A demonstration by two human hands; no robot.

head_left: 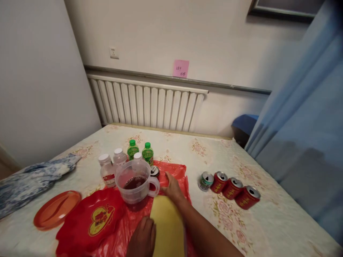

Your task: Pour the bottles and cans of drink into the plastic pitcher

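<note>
My right hand (173, 188) reaches forward over a red plastic bag (177, 171), fingers apart, just right of the handle of a clear plastic jug (135, 182) with dark liquid in it. A yellow cloth-like thing (167, 225) lies under my right forearm. My left hand (143, 237) rests at the near edge beside that yellow thing, fingers bent, holding nothing that I can see. A dark can (154, 172) stands behind the jug's handle.
Two green bottles (140, 150) and clear white-capped bottles (111, 166) stand behind the jug. Several cans (230, 187) lie in a row at right. A red heart-shaped dish (92, 217), an orange plate (55, 208) and a blue cloth (32, 178) lie at left. A radiator (144, 103) lines the wall.
</note>
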